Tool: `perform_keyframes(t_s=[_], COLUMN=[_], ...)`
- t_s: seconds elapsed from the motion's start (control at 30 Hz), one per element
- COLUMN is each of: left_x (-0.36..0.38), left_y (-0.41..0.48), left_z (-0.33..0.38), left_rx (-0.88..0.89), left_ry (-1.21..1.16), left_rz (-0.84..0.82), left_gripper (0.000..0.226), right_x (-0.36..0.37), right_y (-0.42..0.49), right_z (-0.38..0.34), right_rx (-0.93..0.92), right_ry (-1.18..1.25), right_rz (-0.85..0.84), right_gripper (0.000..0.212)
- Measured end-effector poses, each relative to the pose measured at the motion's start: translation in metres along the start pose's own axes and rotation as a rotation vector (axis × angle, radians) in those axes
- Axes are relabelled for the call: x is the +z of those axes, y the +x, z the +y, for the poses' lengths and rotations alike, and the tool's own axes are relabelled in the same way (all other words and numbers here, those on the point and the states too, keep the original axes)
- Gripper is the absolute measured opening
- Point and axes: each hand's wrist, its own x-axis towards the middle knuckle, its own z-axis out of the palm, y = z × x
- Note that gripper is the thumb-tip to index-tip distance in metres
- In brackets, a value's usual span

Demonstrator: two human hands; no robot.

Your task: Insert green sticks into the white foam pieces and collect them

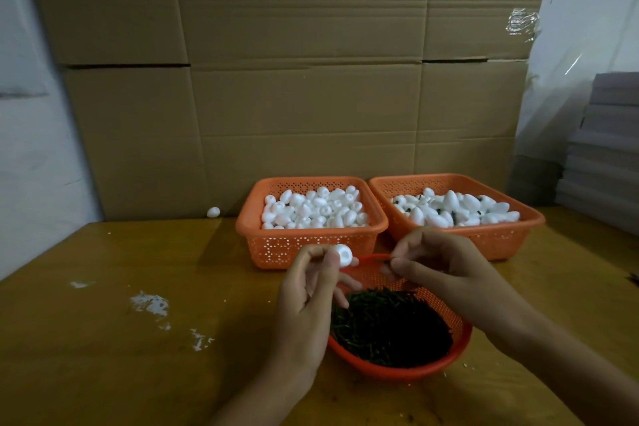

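Your left hand point(307, 290) pinches a foam piece point(345, 255) above the stick basket point(461, 348). Your right hand point(439, 263) pinches a green stick point(382, 260) just beside it. Push off-centre and the stick may bend or tear the foam.

Tabletop point(138, 373) was glossy varnished wood; baskets point(345, 242) were perforated orange plastic; foam pieces point(313, 207) looked matt & grainy; boxes point(294, 79) at back edge were matt cardboard.
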Motion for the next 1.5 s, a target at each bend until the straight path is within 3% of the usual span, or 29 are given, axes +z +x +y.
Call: perform_keyframes(t_s=[0.1,0.17,0.47,0.93,1.5], left_x=[-0.005,-0.007,-0.01,-0.01,-0.007], left_y=[0.004,0.007,0.009,0.007,0.004], left_z=[0.0,0.001,0.0,0.001,0.002], left_rx=[-0.035,-0.054,-0.06,-0.039,0.055], left_ry=[-0.062,-0.104,-0.163,-0.139,-0.034], left_rz=[-0.008,-0.025,-0.078,-0.126,-0.165], left_gripper=[0.024,0.03,0.034,0.035,0.022], right_x=[0.0,0.001,0.006,0.013,0.016], right_y=[-0.001,-0.002,-0.003,-0.004,-0.006], right_z=[-0.003,-0.004,-0.001,0.0,0.012], right_rx=[-0.003,-0.015,-0.048,-0.088,-0.176], right_ry=[0.043,0.051,0.047,-0.041,-0.136], right_rz=[-0.032,-0.035,0.007,0.028,0.066], right_gripper=[0.009,0.006,0.021,0.022,0.018])
